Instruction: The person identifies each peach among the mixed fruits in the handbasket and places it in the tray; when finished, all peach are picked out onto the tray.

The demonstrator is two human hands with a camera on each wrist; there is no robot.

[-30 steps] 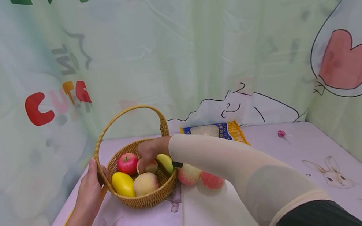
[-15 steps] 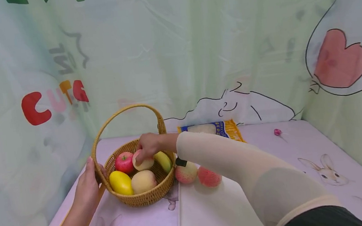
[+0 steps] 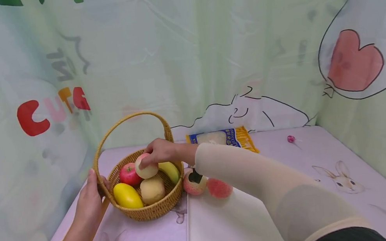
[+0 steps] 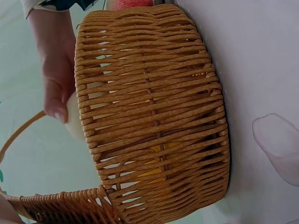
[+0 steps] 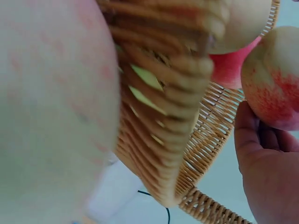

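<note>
My left hand (image 3: 88, 196) grips the wicker basket (image 3: 149, 212) at its left side, where the arched handle meets the rim. Pinched between thumb and fingers of my right hand (image 3: 162, 151) is a pale peach with a red blush (image 3: 146, 168), raised over the fruit in the basket. In the right wrist view this peach (image 5: 275, 81) shows its red side. Below it lie a red apple (image 3: 129, 175), a yellow mango (image 3: 127, 196), another peach (image 3: 152, 190) and a greenish-yellow banana (image 3: 170, 172). The left wrist view shows mostly the basket's woven wall (image 4: 154, 107).
A pale tray (image 3: 232, 226) lies right of the basket, with two peaches, one pinkish white (image 3: 192, 185) and one redder (image 3: 220, 188), at its far left corner. Behind the right forearm lies a blue and yellow food bag (image 3: 231, 137). A lollipop (image 3: 291, 139) is at the back right.
My right hand has lifted the peach up from among the other fruit, uncovering more of the peach below. My left hand keeps its grip on the basket. The head view has shifted slightly right.
</note>
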